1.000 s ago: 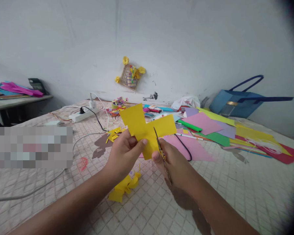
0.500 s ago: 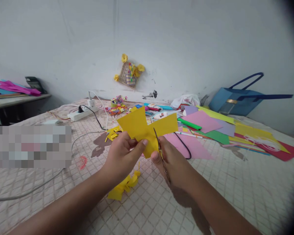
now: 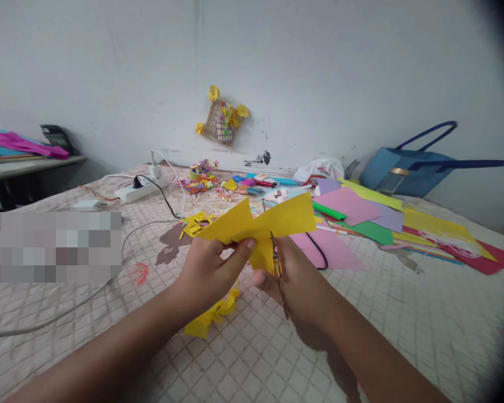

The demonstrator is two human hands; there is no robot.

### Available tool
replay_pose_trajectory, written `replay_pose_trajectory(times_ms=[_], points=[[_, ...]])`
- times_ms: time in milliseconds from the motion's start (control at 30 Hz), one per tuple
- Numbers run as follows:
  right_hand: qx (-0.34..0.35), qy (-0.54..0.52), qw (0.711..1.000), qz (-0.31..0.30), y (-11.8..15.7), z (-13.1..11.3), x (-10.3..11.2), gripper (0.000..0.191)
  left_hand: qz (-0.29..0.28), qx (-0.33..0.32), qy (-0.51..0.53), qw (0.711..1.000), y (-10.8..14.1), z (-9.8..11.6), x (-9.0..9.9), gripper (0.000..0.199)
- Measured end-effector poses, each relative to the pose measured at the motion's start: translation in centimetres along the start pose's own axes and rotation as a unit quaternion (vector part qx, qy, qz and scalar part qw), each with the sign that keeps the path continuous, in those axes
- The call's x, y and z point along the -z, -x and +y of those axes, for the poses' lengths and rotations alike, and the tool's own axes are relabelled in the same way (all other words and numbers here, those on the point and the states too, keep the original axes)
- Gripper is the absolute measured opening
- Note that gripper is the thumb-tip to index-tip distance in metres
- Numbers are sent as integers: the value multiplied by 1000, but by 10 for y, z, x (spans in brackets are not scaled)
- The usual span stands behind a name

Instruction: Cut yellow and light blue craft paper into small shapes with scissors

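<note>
My left hand (image 3: pixel 218 271) pinches a piece of yellow paper (image 3: pixel 283 215) between thumb and fingers, above the middle of the table. The paper has a notch at its top edge and a part hanging down between my hands. My right hand (image 3: pixel 294 274) is closed around a pair of scissors (image 3: pixel 278 266), the blades pointing up and away from me at the paper. Its fingers hide part of the handles. Below my left hand, yellow paper cuttings (image 3: pixel 212 316) lie on the patterned tablecloth (image 3: pixel 235 369).
Coloured paper sheets (image 3: pixel 348 204) spread over the right side, near a blue bag (image 3: pixel 407 168). A white power strip (image 3: pixel 140 191) with cables stands at the back left. More yellow scraps (image 3: pixel 195 223) lie behind my left hand. A woven decoration (image 3: pixel 222 123) hangs on the wall.
The yellow paper has turned and tilted in my left hand, its right flap now reaching further right. The scissors have dropped slightly and their blades stand more upright.
</note>
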State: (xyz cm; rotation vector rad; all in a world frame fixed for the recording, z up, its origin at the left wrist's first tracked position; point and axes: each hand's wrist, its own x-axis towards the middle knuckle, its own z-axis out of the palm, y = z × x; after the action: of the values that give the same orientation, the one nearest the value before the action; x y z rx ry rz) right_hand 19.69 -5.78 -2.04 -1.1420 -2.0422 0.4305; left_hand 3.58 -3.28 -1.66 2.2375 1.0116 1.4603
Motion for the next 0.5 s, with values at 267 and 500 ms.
replay_pose_trajectory(times_ms=[267,500], points=[[25,-68,997,-20,-3,-2,2,56,5,-49,-26,998,0,-1,2,11],[-35,26,998,39,-1,6,-3,31,-10,19,66,998,0,-4,1,12]])
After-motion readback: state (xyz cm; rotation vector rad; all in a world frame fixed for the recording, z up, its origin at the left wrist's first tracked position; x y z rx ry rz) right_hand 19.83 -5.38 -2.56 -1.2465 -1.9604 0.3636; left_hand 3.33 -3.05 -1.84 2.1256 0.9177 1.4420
